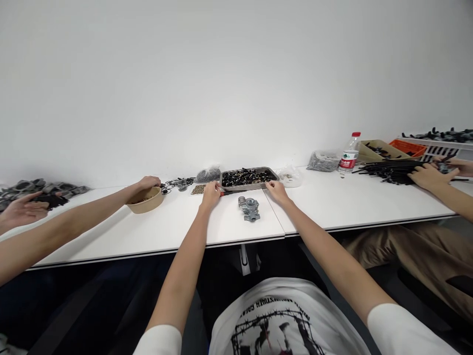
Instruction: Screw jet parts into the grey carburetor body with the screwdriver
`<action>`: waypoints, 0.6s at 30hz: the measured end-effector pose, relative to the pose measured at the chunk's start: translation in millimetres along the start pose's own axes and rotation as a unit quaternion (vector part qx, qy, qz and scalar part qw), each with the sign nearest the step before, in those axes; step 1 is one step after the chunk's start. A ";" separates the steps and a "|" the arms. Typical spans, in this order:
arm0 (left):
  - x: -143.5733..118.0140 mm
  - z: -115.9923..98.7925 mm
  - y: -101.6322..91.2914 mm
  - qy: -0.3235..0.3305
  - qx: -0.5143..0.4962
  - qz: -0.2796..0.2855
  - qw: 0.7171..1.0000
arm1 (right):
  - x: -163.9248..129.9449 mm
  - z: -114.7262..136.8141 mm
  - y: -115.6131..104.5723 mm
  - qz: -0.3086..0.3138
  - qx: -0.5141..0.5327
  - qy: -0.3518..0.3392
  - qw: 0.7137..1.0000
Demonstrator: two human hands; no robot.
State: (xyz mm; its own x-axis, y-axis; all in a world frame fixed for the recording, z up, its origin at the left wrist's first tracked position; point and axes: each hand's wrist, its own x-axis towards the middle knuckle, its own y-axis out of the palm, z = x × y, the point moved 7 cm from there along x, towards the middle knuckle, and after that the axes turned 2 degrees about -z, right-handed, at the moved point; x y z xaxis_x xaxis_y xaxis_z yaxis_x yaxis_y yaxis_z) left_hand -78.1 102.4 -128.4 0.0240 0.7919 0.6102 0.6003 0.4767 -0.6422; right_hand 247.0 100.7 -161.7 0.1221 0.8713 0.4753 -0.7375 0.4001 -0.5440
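Note:
A metal tray [226, 186] full of small black parts stands at the back of the white table. My left hand [210, 194] rests at its front left corner, and my right hand [276, 190] touches its front right corner. Whether the fingers grip the rim is too small to tell. A grey metal casting [250, 208] lies on the table between my hands, a little nearer to me. A red-tipped tool [226, 193] lies just beside my left hand.
A person on the left reaches into a tan bowl [146, 202]; grey parts [44, 188] lie at far left. On the right, another person's hands work at black rods [388, 170]. A water bottle [349, 154], plastic bags [323, 160] and an orange bin [408, 147] stand behind.

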 end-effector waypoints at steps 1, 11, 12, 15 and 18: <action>-0.2 -0.7 -0.3 0.000 0.002 0.000 1.000 | -0.4 1.7 -1.8 -0.010 0.001 -0.001 1.000; -3.3 -5.9 -7.0 0.000 -0.003 -0.010 1.000 | 29.8 46.7 2.3 -0.004 -0.067 -0.068 0.995; -3.6 -6.3 -7.2 0.000 -0.005 -0.012 1.000 | 36.8 52.9 6.4 0.007 -0.078 -0.075 0.994; -3.9 -6.9 -7.0 0.000 -0.008 -0.013 1.000 | 57.3 69.6 21.6 0.037 -0.110 -0.088 0.989; -3.5 -6.7 -5.9 -0.003 -0.009 -0.013 1.000 | 73.2 81.9 39.5 0.065 -0.140 -0.097 0.983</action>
State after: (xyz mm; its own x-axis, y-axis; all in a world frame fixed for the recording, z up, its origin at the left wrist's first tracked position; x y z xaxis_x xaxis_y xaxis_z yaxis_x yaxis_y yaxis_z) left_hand -76.4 94.3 -123.6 0.0025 0.7815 0.6238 0.6147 0.4909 -0.6174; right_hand 172.4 157.0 -91.8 -0.1102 0.8610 0.4965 -0.5234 0.3744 -0.7654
